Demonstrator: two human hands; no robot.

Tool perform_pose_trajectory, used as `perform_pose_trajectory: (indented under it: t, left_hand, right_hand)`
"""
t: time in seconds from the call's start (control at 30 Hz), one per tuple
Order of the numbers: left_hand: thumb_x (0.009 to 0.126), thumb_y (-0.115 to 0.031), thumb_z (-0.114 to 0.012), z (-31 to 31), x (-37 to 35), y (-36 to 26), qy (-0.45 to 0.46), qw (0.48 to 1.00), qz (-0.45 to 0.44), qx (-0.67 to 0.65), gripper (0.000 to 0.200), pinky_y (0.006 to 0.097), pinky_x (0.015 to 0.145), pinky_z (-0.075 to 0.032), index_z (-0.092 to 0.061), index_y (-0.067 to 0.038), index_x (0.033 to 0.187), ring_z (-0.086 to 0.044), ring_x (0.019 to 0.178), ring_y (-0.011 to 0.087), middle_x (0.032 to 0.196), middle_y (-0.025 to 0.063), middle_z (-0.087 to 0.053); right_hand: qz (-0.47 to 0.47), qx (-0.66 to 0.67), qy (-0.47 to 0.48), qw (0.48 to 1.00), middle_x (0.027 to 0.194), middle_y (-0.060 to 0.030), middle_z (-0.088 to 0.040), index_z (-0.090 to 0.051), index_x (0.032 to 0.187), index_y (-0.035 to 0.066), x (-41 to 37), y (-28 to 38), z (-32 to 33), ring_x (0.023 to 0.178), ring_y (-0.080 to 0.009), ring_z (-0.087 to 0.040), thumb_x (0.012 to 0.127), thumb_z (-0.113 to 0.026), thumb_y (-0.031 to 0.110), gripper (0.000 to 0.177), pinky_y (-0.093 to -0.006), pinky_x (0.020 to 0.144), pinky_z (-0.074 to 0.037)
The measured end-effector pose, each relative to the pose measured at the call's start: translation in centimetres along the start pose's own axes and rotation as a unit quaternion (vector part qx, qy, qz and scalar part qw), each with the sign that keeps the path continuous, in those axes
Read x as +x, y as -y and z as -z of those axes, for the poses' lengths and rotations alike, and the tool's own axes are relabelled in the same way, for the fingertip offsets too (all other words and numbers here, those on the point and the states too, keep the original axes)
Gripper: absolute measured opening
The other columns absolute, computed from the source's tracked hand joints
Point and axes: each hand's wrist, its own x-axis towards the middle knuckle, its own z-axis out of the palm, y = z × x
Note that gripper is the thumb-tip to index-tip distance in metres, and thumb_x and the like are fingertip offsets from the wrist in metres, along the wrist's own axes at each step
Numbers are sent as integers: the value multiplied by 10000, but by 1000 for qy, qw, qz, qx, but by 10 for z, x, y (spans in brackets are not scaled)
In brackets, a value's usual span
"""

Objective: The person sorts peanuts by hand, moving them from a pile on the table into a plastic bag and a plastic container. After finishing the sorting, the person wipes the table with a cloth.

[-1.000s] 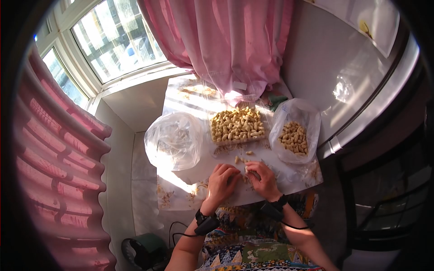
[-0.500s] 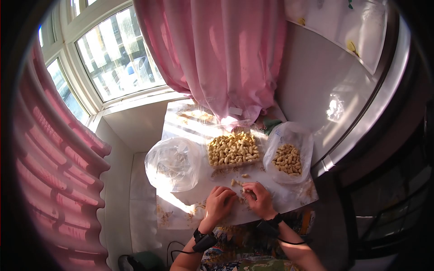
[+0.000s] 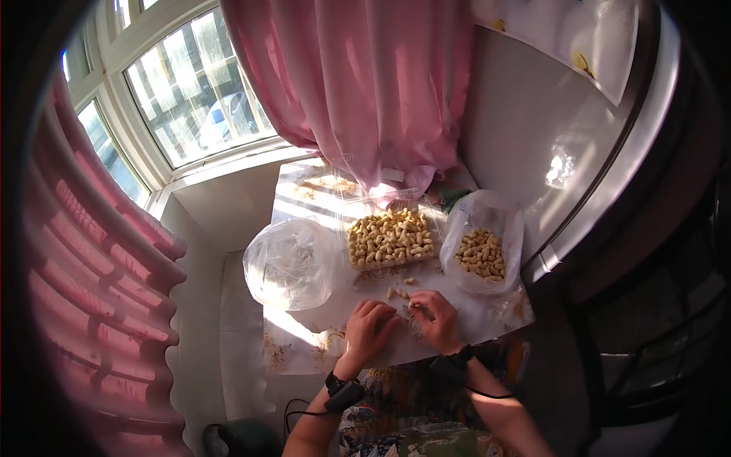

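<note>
Pink curtains (image 3: 381,91) and a bright window (image 3: 183,84) are seen behind a sunlit tabletop (image 3: 304,335). At its near edge the left hand (image 3: 369,329) is curled, knuckles up; whether anything is held cannot be told. The right hand (image 3: 438,320) is closed, fingertips pinched on a peanut (image 3: 416,305). Loose peanuts (image 3: 396,292) are scattered just beyond, near a full tray (image 3: 390,238), which is flanked by a clear bag (image 3: 289,263) and a bag of peanuts (image 3: 481,251).
</note>
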Motion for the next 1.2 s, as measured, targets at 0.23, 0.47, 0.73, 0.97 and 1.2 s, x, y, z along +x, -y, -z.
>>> perform_pose_trajectory:
  t: [0.23, 0.47, 0.73, 0.97, 1.2]
  left_hand:
    - [850, -150, -826, 1, -3, -1, 1, 1000, -9, -6, 239, 420, 832, -561, -744, -70, 1060, -683, 985, 327, 1035, 98, -717]
    - [870, -173, -818, 3, 0, -11, 8, 1000, -12, 4, 308, 424, 837, -554, -727, -85, 1150, -659, 976, 324, 1043, 88, -700]
    - [862, -130, -813, 1, -3, -9, -13, 1000, -22, 7, 262, 425, 802, -556, -745, -98, 1113, -668, 940, 323, 1022, 88, -702]
    - [834, -90, -816, 0, -3, -4, -30, 999, -21, -18, 180, 420, 775, -557, -744, -92, 998, -674, 913, 320, 978, 76, -703]
    - [821, -87, -821, -1, 1, -4, -38, 999, -16, -14, 165, 420, 751, -560, -745, -99, 967, -675, 892, 317, 958, 69, -701]
  right_hand:
    - [30, -24, 27, 999, 1119, -104, -720, -692, 1080, 71, 0, 1, -1, 1043, -333, -698, 887, -772, 9, 217, -413, 891, -578]
    - [42, -36, 34, 998, 1085, -92, -722, -706, 1071, 77, 3, 4, 0, 1004, -323, -698, 868, -777, 1, 228, -411, 872, -572]
    - [51, -37, 57, 996, 1097, -89, -712, -723, 1079, 85, 1, 3, 2, 1005, -318, -692, 857, -775, -1, 244, -410, 871, -569]
    - [60, -32, 87, 994, 1106, -91, -701, -746, 1100, 87, -1, 5, 4, 1024, -313, -688, 841, -787, 7, 275, -404, 875, -570]
    - [74, -53, 98, 991, 1119, -93, -719, -749, 1071, 79, 4, 7, 5, 1027, -321, -696, 842, -784, 5, 243, -404, 868, -577]
